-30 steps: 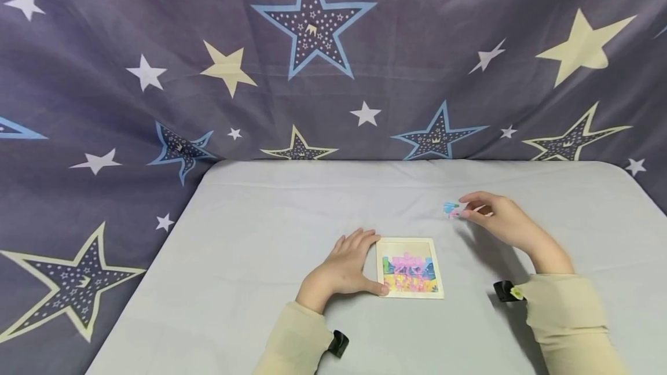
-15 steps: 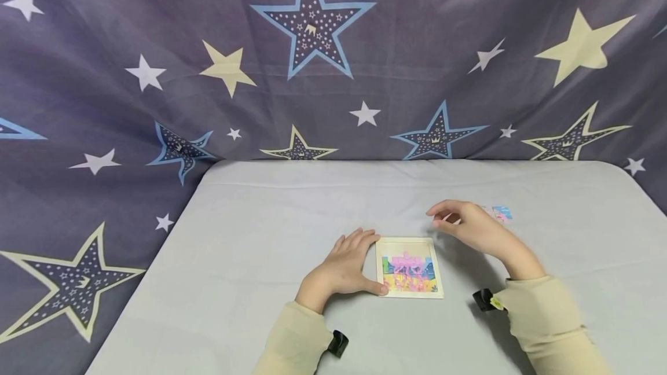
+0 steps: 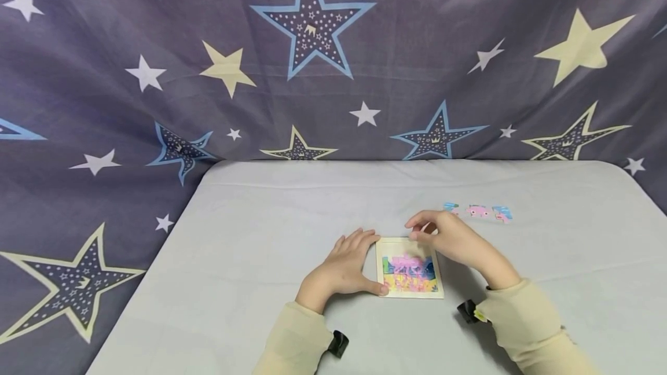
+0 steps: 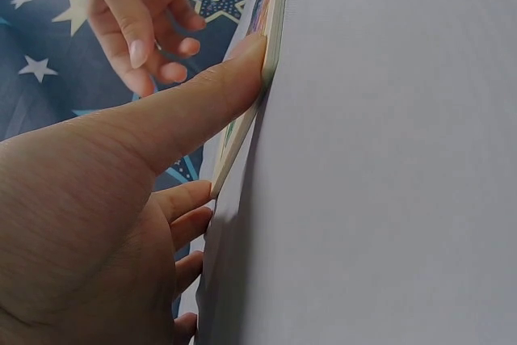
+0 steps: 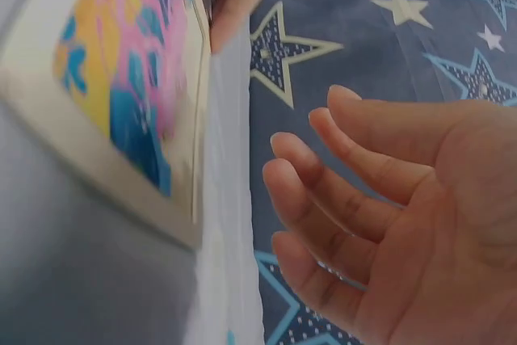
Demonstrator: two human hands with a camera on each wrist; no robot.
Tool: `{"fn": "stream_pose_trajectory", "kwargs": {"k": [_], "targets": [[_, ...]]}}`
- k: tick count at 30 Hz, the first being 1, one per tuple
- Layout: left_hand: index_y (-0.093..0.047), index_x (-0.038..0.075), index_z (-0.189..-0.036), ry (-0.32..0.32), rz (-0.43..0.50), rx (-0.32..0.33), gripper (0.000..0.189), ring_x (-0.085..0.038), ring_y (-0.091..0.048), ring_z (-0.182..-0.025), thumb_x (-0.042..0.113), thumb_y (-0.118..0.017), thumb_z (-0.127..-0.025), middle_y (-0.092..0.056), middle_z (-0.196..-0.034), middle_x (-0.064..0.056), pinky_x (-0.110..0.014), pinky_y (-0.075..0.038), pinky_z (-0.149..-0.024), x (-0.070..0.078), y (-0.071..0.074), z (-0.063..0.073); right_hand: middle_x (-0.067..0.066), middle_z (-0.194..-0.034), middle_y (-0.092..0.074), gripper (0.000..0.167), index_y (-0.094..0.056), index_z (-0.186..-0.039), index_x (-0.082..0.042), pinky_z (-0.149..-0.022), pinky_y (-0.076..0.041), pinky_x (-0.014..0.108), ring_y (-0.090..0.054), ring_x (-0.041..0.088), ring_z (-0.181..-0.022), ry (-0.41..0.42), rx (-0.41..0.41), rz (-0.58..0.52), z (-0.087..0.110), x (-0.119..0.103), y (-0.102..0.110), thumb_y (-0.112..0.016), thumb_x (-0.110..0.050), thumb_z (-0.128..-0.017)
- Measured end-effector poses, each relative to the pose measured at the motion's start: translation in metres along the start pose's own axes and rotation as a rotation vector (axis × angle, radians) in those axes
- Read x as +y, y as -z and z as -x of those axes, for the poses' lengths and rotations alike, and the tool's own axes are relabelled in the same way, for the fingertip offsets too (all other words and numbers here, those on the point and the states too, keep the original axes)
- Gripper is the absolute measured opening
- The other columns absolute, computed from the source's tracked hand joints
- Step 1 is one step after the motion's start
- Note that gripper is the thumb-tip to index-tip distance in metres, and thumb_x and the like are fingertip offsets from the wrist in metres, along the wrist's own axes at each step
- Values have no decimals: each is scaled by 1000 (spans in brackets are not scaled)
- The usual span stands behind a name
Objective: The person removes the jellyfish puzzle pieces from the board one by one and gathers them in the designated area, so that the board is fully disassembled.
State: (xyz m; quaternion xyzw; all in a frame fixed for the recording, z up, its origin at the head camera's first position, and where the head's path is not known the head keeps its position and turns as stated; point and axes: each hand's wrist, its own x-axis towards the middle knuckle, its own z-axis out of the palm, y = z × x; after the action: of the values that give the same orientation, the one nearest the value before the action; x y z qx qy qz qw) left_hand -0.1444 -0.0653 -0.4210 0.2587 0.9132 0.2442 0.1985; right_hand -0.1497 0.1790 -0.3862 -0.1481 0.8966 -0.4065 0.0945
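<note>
A small jigsaw puzzle in a cream tray frame [image 3: 439,282] lies flat in front of me. Its lower part is filled with a pink, blue and yellow picture [image 3: 409,275]; the upper part shows bare backing. My left hand [image 3: 341,268] rests at the frame's left side, thumb on the lower left corner and straight fingertips by the upper left corner. Over the frame's upper right edge hovers my right hand [image 3: 453,240], fingers loosely bent, nothing between them in the right wrist view. Behind it lie three puzzle pieces: a blue one [image 3: 450,206], a pink one [image 3: 478,211] and a blue-pink one [image 3: 502,214].
A pale grey cloth [image 3: 250,265] covers the table. Along the back and left side hangs a dark curtain [image 3: 333,97] printed with stars.
My right hand has come away from the blue piece, moving left and toward me over the frame. All three loose pieces are now visible. My left hand stays put.
</note>
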Motion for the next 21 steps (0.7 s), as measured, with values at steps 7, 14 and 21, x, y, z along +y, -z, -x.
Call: {"fn": "stream_pose_trajectory", "kwargs": {"k": [7,14,21], "targets": [[-30,15,-155,8,-6,-3,102,-24,-10,-151,50,-83,-74,-23,-162,-4,-47,-4,-122,-1,0,-2,8,-94,-66,18,-69,-110,1,-58,-53,29,-60,21,-79,33,-35,-57,0,-8,-12,-66,-8,-94],[-31,14,-154,6,-5,-3,101,-25,-11,-151,49,-83,-74,-24,-162,-5,-48,-4,-122,0,1,-1,3,-92,-66,16,-69,-108,-2,-61,-52,28,-59,17,-81,67,-72,-7,-3,-10,-23,-68,-7,-92],[-29,15,-155,1,-9,2,104,-24,-8,-151,52,-82,-74,-22,-163,-4,-49,-3,-121,-7,-6,-5,1,-90,-65,19,-68,-104,-4,-72,-52,30,-58,13,-80,75,-112,20,-4,-8,-35,-74,-3,-86]]}}
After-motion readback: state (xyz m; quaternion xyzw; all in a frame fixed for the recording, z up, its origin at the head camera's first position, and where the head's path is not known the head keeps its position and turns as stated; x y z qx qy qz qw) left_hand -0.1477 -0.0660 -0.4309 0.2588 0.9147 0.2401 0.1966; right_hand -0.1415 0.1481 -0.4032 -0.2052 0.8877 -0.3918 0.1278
